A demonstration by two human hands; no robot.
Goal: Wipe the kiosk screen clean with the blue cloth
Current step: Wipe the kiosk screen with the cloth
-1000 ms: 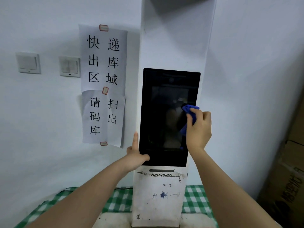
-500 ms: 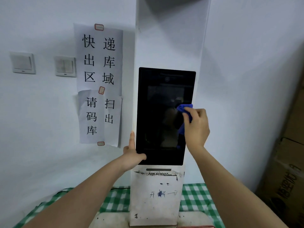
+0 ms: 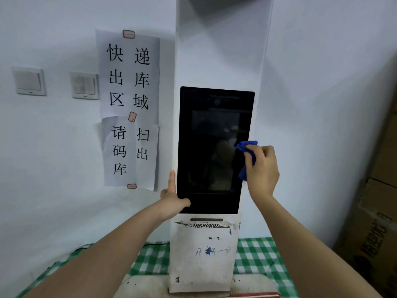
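The right hand (image 3: 262,168) curls its fingers round a bunched blue cloth (image 3: 246,157) and presses the wad against the right edge of the kiosk screen (image 3: 210,151), about halfway up the glass. Bunching the cloth probably gives a firm pad to rub with, and part of it trails down below the fingers, just off the glass edge. How much cloth lies inside the palm cannot be seen, since the back of the hand covers it.

The left hand (image 3: 171,197) braces the lower left corner of the screen: its thumb lies across the bottom of the black front, and one finger points straight up along the left side of the housing. This looks like a steadying hold, so that the tall white kiosk (image 3: 204,257) does not rock under the rubbing. Its other fingers are hidden behind the housing.

The glass is dark and mirrors dim shapes, so smears or cleaned patches are hard to tell apart; how far the wiping has got cannot be judged. The kiosk's base stands on a table with a green checked cloth (image 3: 257,257), its foot scuffed and scribbled on. On the wall to the left hang paper signs (image 3: 129,108) and two light switches (image 3: 84,84); cardboard boxes (image 3: 373,222) are cut off at the right edge.
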